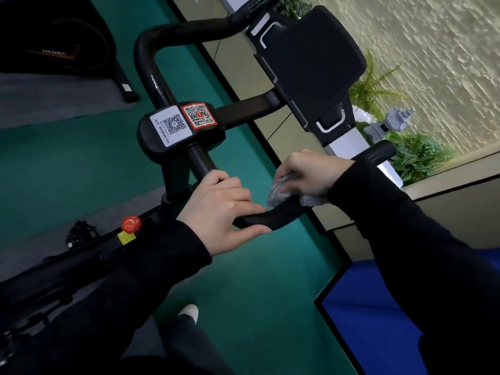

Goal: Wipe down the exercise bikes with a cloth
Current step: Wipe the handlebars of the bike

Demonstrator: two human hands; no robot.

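Green gym floor point(81, 158); left hand point(224, 212) grips the stiff handlebar point(273, 219), right hand point(311, 171) pinches a soft-looking, light cloth point(281, 194) against it.

Long black left sleeve point(173, 253) and right sleeve point(405, 226), plain, down to the wrists. Dark trousers point(184, 345) below. Pale shoe point(188, 311), toe only.

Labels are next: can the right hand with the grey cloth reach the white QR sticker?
Probably yes: nothing stands between the right hand and the white QR sticker; the left hand grips the black handlebar below that path.
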